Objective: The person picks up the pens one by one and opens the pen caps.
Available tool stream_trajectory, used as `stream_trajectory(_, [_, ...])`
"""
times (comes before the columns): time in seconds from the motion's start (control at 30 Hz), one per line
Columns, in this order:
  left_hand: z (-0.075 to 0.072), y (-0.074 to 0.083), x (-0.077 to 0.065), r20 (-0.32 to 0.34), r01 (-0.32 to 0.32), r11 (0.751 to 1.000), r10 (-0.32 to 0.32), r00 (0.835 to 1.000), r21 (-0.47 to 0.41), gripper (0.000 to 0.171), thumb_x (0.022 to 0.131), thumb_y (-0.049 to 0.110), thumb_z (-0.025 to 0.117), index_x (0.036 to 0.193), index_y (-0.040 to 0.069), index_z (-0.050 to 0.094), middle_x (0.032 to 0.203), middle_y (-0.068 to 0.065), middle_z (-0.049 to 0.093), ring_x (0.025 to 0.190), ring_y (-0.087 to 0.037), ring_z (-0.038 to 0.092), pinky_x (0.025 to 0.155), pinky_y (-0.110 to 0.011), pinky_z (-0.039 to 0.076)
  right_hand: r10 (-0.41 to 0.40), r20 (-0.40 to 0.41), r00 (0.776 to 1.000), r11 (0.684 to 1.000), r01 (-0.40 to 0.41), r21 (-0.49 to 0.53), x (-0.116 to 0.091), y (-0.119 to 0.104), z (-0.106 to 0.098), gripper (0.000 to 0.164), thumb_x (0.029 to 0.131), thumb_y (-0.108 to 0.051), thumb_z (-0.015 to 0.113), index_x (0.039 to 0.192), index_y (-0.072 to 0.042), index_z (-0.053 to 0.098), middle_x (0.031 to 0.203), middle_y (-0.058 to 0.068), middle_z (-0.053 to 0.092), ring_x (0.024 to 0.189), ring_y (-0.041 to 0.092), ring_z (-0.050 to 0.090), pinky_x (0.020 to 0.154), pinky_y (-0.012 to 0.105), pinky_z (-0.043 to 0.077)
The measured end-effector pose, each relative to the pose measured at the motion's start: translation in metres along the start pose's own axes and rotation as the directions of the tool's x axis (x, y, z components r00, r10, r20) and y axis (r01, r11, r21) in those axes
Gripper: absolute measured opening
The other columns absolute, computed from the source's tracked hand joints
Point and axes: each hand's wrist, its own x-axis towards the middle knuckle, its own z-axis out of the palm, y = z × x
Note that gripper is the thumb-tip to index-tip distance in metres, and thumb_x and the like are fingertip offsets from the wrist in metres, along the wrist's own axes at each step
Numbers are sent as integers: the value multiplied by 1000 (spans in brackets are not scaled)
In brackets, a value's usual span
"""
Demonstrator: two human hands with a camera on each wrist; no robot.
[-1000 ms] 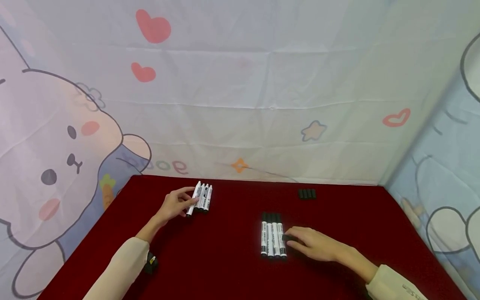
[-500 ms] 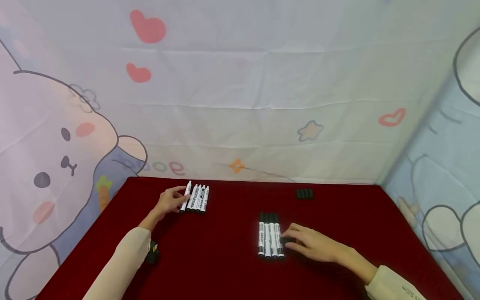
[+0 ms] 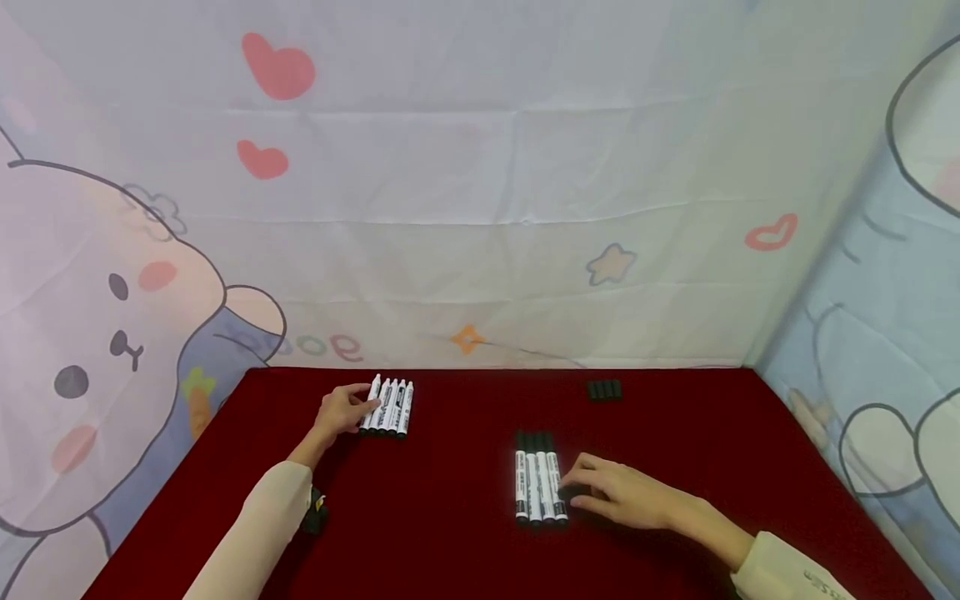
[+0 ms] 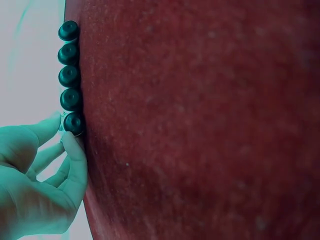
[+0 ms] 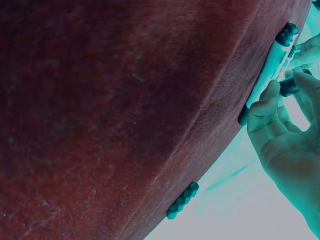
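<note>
My left hand pinches a white uncapped marker between thumb and fingers at the left end of a row of similar markers. Their white tips point away from me. In the left wrist view, the row's black end plugs line up side by side, the held one lowest. My right hand holds a loose black marker cap between thumb and fingertips. It hovers right beside a row of capped markers, whose black caps point away from me.
Several loose black caps stand together at the back right of the dark red tabletop. Behind the table hangs a pale printed cloth, and another cloth side closes off the right.
My left hand has brought its marker leftward from over the others and straightened it against the row's left end. My right hand stays nearly still with the cap. The head view has shifted slightly.
</note>
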Motion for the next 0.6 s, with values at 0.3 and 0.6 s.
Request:
stream_trajectory(0.3, [-3,2,0,-21,-1,1000,1,1000,-3,50,100,18,66,142,-5,54,114,-30,65,75,-18,65,57,-28,59,6,8,1000,1000,-6,-14,1,0,-1,29,106,-32,55,128,-16,67,114,-8,63,91,-4,53,83,21,54])
stream_trajectory(0.6, [-2,15,-14,-53,-121,992,122,991,27,41,98,16,68,131,-6,62,96,-24,72,65,-19,66,52,-27,56,4,15,1000,1000,-3,-28,-1,2,0,29,106,-32,56,127,-14,67,114,-7,67,92,-4,55,85,24,55])
